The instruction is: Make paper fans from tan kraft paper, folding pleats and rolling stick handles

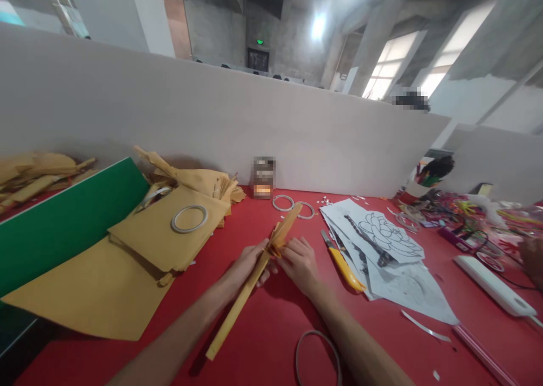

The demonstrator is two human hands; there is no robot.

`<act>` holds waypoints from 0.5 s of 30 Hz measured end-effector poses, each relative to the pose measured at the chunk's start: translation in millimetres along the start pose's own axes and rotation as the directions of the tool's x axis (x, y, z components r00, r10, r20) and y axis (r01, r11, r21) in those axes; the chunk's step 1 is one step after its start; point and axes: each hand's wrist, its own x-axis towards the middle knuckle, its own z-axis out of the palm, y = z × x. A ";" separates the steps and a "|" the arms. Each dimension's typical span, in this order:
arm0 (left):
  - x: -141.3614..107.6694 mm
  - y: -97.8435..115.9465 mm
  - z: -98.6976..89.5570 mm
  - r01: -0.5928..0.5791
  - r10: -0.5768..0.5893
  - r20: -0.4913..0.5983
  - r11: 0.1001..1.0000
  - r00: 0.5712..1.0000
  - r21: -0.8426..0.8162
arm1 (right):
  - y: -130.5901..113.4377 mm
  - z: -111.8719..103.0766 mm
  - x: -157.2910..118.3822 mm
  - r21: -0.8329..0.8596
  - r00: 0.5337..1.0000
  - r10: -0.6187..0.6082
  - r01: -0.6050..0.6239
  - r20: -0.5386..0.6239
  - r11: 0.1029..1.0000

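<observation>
A long, narrow folded strip of brown paper runs slantwise between my hands, its lower end towards me. My left hand is closed round its middle, with some fingers underneath. My right hand pinches the crumpled, bunched paper just above the middle. The strip's upper end fans out past the fingers. Beyond it two thin rings lie on the red table. Another ring rests by my right forearm. To the right is a yellow utility knife with its blade out.
Brown paper sheets are stacked on the left, a ring on top, beside a green board. Line drawings lie on the right, near a white glue gun or similar tool. A white partition stands behind.
</observation>
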 end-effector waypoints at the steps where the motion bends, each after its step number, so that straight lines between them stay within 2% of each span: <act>1: -0.8 1.5 -0.9 0.019 -0.019 0.010 1.000 1.000 -0.004 | 0.1 -2.4 1.2 -0.010 0.999 -0.030 0.030 0.021 0.999; 5: -7.7 8.1 -2.7 0.058 -0.056 0.047 0.998 0.997 -0.038 | 0.4 -11.0 5.8 -0.048 0.986 -0.119 0.125 0.121 0.991; 9: -13.8 11.5 -2.0 0.044 -0.039 0.058 0.996 0.998 -0.079 | 3.7 -10.6 4.7 -0.070 0.980 -0.152 0.162 0.125 0.984; 12: -14.9 11.3 -1.8 0.000 0.005 0.047 0.995 0.999 -0.105 | 9.6 -4.2 -1.7 -0.028 0.990 -0.100 0.103 0.100 0.994; 15: -14.3 10.3 -1.5 -0.034 0.039 0.042 0.992 0.998 -0.119 | 15.2 1.4 -8.7 0.027 0.998 0.008 -0.010 0.063 1.000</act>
